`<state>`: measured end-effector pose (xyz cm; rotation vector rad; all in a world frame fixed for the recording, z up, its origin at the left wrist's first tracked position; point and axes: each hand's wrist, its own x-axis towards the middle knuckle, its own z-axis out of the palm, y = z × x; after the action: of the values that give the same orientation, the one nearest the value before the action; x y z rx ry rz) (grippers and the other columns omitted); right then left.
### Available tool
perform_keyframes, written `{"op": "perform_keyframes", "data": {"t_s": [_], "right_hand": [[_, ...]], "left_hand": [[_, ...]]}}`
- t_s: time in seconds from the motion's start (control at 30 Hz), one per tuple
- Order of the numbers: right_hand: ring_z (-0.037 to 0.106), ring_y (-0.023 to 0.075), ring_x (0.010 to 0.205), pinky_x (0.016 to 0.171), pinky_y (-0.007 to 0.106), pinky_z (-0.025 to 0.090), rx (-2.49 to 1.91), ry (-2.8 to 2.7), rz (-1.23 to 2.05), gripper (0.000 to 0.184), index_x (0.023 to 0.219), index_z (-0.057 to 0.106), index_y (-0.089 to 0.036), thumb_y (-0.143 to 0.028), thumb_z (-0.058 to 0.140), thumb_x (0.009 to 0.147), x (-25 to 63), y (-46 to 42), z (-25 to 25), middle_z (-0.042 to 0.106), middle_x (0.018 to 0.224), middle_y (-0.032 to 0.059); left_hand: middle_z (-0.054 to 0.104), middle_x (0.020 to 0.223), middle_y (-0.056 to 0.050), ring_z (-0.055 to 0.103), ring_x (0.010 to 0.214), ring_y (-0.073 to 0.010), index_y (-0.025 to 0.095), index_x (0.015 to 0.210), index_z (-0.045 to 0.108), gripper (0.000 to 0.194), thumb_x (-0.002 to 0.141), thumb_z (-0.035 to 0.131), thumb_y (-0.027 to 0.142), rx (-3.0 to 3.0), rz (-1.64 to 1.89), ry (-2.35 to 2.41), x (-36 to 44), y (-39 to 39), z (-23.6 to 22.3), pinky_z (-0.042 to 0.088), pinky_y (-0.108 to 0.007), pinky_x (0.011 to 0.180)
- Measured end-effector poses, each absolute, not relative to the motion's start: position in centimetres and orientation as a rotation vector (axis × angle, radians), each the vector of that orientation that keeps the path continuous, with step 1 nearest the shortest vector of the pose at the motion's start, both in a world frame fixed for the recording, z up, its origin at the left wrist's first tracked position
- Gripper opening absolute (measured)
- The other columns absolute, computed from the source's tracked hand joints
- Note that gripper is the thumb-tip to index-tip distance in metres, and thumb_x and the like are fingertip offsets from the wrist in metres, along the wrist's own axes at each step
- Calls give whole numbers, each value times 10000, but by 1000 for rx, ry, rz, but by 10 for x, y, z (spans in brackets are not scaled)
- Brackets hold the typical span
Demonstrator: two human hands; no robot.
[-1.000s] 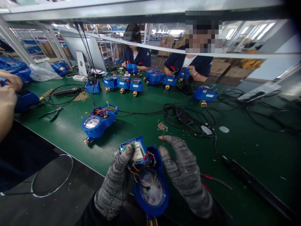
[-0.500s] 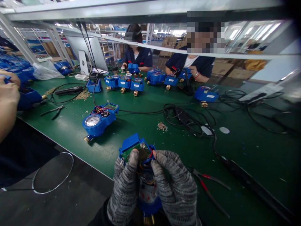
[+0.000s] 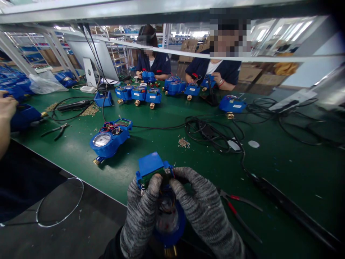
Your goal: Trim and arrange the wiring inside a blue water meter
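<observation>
Both my hands wear grey knit gloves and grip one blue water meter (image 3: 157,180) at the near edge of the green table (image 3: 283,162). My left hand (image 3: 142,212) holds its left side, thumb pressed on the blue electronics box at the top. My right hand (image 3: 201,208) wraps the right side, fingers curled onto the same box. The meter's round dial (image 3: 166,219) shows between my palms, with wires above it. A second blue water meter (image 3: 109,138) lies on the table to the left, its wiring exposed.
Red-handled pliers (image 3: 239,210) lie right of my hands. Black cables (image 3: 215,133) coil mid-table, near a small pile of screws (image 3: 184,142). Several more blue meters (image 3: 147,95) stand at the far side before two seated people. Another person's hand (image 3: 7,108) is at left. A monitor (image 3: 91,57) stands behind.
My right hand, open beside the meter a second ago, has closed onto its electronics box. The box has been tilted so its blue back faces up and the circuit board is hidden.
</observation>
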<state>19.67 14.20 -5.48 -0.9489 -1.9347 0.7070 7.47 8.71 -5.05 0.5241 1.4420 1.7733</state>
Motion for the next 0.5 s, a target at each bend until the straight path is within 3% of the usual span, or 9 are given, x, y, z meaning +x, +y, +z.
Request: {"op": "perform_keyframes", "data": {"t_s": [0.17,0.37,0.5], "right_hand": [[589,221,1016,923,410,473,-974,-1935,653,217,1135,599,-195,-311,475,1001,198,143,-54,621,1110,35],[629,163,969,892,303,530,-859,-1884,1143,149,1071,660,-258,-288,541,988,204,153,-45,653,1051,-28],[644,188,948,889,329,543,-935,-1774,822,136,1094,674,-254,-261,590,987,206,146,-50,664,1056,-9]], "left_hand": [[772,888,-13,690,900,-212,212,854,755,262,720,810,430,542,1733,1481,74,87,-51,527,-286,896],[767,1009,-42,692,955,-227,184,974,746,284,812,729,417,515,1711,1302,59,92,-51,533,-321,912],[760,1056,-67,687,1009,-254,165,1011,738,311,827,709,414,444,1744,1225,56,96,-53,513,-380,983]]}}
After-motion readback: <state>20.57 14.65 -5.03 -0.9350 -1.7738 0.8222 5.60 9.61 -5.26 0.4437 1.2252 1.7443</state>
